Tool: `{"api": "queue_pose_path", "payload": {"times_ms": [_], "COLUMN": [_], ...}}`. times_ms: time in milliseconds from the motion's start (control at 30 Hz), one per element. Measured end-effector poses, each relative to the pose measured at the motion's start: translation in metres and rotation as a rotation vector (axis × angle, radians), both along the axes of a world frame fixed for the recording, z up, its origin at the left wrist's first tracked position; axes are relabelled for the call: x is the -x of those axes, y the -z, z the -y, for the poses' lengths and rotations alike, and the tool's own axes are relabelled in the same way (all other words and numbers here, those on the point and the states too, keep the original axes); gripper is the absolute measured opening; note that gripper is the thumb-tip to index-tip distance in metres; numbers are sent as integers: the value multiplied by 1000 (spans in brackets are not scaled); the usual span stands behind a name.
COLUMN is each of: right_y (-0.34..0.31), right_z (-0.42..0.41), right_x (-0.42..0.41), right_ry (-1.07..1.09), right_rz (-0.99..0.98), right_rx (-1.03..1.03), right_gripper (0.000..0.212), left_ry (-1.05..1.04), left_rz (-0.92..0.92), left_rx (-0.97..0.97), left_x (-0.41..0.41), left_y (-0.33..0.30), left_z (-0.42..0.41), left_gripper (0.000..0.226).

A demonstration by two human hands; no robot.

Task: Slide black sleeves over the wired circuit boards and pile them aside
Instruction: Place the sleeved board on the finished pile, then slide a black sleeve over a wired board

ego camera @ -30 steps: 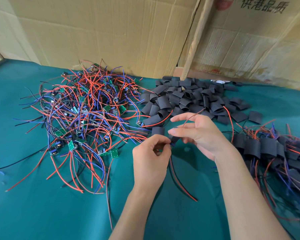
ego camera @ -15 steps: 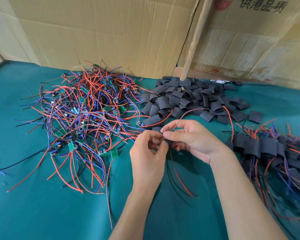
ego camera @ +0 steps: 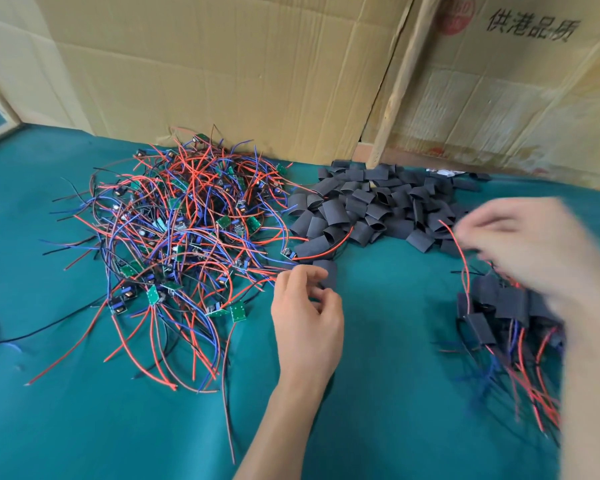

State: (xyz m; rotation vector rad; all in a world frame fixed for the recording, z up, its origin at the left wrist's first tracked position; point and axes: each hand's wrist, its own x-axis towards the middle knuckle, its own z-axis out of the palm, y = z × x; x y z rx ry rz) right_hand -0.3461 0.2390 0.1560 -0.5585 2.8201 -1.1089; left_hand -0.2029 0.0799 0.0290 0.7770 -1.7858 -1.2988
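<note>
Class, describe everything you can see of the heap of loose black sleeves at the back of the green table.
The heap of loose black sleeves is made of many short, flattened tubes of matt dark material, some gaping open at an end. They lie jumbled on the green table cloth before the cardboard wall, right of the tangle of unsleeved wired boards. A red wire crosses its near edge. One stray sleeve lies at the left hand; whether the fingers touch it is unclear.

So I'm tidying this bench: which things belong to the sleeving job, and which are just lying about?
Job:
bare wired boards
loose black sleeves
sleeved pile

Lying about:
cardboard sheets
wooden stick
green cloth
</note>
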Motion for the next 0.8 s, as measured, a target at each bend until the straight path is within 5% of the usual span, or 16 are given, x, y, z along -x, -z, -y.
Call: {"api": "queue_pose_path", "payload": {"times_ms": [133, 300, 467, 800], "right_y": [40, 73, 78, 90], "right_z": [88, 119, 120, 114], "right_x": [-30, -36, -32, -24], "right_ry": [-341, -223, -210, -259], "right_rz": [89, 46, -55, -64], "right_rx": [-146, -54, -128, -96], "right_gripper": [30, 18, 34, 11], "left_ry": [-8, 27, 73, 88], "left_rz": [-5, -10, -18, -10], "left_rx": [-44, -89, -114, -110], "left_x": [-2, -2, 0, -2], "left_y": [1, 0, -1, -1], "left_z": [3, 3, 1, 2], "left_gripper": [22, 25, 26, 24]}}
